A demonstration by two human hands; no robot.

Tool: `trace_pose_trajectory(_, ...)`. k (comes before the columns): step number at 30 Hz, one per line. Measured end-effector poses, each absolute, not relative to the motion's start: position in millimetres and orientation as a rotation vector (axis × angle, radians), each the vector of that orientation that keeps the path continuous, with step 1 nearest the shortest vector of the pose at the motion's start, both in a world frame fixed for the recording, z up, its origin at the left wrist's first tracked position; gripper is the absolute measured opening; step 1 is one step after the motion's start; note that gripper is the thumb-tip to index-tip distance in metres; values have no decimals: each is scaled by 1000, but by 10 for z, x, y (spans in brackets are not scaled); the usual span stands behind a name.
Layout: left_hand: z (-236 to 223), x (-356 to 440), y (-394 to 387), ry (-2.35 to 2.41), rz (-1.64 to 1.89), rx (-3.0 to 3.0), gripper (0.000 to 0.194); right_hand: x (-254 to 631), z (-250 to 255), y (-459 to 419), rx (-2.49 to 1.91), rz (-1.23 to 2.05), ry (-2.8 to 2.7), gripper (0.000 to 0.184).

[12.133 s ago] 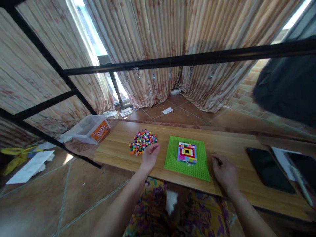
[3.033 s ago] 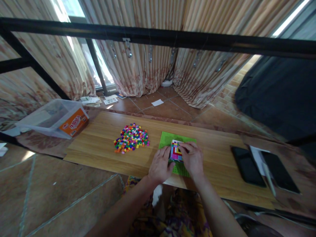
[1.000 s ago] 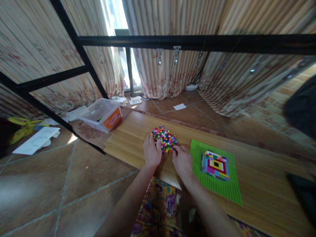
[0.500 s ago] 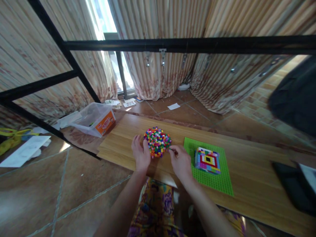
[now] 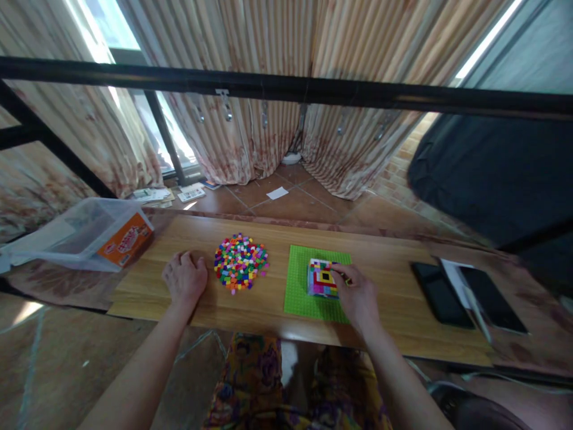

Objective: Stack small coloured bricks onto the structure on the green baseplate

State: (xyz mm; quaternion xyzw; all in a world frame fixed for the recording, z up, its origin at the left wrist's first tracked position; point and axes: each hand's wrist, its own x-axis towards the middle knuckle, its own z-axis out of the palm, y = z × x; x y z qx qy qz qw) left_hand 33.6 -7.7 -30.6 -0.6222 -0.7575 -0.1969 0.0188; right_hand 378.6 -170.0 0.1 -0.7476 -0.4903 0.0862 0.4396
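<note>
My left hand (image 5: 185, 279) rests on the wooden board (image 5: 273, 319), palm down, fingers loosely apart and holding nothing. Just right of it lies a round heap of tiny multicoloured bricks (image 5: 240, 263). Over the right edge of a square brick build (image 5: 321, 278), my right hand (image 5: 360, 295) pinches a small brick (image 5: 348, 280) between thumb and fingertips; its colour is hard to make out. Rings of yellow, red and white surround a dark centre on the build's top. It sits on a green studded baseplate (image 5: 298, 292), partly covered by my right hand.
A clear plastic box (image 5: 80, 251) with an orange label stands at the left end. Two dark phones (image 5: 441, 295), a white paper (image 5: 453, 278) and a pen (image 5: 478, 313) lie on the right. A black metal bar (image 5: 268, 83) crosses in front of the curtains.
My right hand has gone from the heap's edge over to the brick build. My left hand has drawn away from the heap to the left. The view has turned right.
</note>
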Motion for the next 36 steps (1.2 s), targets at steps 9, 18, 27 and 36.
trace_pose_trajectory(9, -264, 373, -100, -2343, -526, -1914, 50, 3751, -88, -1557, -1971, 125, -1360, 29)
trace_pose_trajectory(18, -311, 374, -92, -2316, -521, -1901, 51, 3727, -102, -1543, -1984, 131, -1287, 27)
trace_pose_trajectory(27, -285, 393, -110, -2320, -533, -1905, 49, 3773, -49, -1619, -1947, 64, -1157, 33)
trace_pose_trajectory(36, -290, 398, -108, -2344, -558, -1907, 48, 3828, -197, -1428, -1979, 15, -1194, 41)
